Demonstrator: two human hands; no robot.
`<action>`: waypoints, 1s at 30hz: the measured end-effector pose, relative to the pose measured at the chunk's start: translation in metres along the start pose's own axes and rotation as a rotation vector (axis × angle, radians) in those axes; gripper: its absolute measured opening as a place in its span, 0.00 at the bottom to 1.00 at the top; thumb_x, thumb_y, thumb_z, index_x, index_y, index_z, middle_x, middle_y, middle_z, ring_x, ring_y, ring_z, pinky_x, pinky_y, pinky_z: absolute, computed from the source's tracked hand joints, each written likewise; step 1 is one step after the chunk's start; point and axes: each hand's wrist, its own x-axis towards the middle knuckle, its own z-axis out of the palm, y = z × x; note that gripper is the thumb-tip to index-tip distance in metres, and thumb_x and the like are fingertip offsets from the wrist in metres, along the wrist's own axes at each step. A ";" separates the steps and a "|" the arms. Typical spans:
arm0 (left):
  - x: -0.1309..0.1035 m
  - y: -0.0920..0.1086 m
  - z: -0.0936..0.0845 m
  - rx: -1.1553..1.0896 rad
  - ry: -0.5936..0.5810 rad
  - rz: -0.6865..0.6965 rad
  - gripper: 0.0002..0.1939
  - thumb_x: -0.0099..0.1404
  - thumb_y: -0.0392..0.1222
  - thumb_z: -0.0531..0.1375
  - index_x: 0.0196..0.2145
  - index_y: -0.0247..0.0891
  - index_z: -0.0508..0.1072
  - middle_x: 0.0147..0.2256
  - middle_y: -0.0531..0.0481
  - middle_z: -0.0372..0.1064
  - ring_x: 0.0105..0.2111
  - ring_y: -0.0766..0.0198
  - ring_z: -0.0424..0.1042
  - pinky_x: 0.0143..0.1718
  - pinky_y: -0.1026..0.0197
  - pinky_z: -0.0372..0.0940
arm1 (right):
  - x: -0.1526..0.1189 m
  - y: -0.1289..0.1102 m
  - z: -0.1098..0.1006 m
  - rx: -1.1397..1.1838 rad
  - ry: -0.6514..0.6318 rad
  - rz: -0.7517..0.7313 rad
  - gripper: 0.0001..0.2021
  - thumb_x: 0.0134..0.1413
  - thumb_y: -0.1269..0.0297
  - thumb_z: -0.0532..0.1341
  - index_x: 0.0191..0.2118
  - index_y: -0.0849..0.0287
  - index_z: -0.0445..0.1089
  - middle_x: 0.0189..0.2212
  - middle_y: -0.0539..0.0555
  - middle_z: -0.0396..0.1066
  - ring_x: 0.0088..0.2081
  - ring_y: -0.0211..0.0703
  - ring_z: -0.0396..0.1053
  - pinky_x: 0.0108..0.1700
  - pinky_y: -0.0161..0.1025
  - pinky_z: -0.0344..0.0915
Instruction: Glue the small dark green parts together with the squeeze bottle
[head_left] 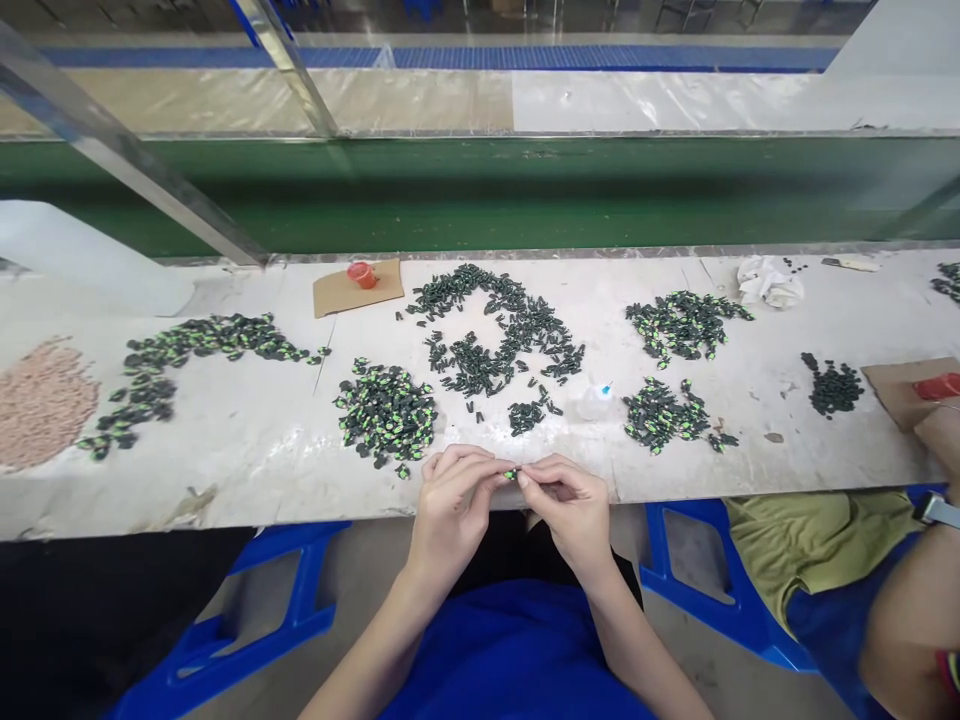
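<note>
At the table's front edge, my left hand (454, 500) and my right hand (574, 505) meet fingertip to fingertip. Between them is a small black-and-green piece (511, 474), pinched by both hands; fingers cover much of it. A pile of similar black-and-green pieces (386, 412) lies just beyond my left hand. Farther back, dark slim pieces (480, 362) are spread in a loose curved heap, with a small cluster (526, 417) of them nearer me. Beyond my right hand stands a small clear bottle with a blue tip (596, 402).
More black-and-green piles lie right (679, 325) and left (202, 340). Pinkish small pieces (45, 405) heap at far left. A red cup (362, 275) stands on cardboard (330, 295). A co-worker's arm (919, 600) is at right. A green conveyor belt (480, 195) runs behind the table.
</note>
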 end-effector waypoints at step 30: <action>0.007 0.005 0.001 0.072 -0.021 0.191 0.12 0.67 0.30 0.52 0.33 0.42 0.73 0.29 0.55 0.77 0.36 0.62 0.71 0.44 0.54 0.49 | 0.002 0.008 -0.009 0.047 -0.008 0.114 0.12 0.37 0.69 0.69 0.34 0.57 0.74 0.22 0.48 0.73 0.26 0.37 0.74 0.33 0.33 0.74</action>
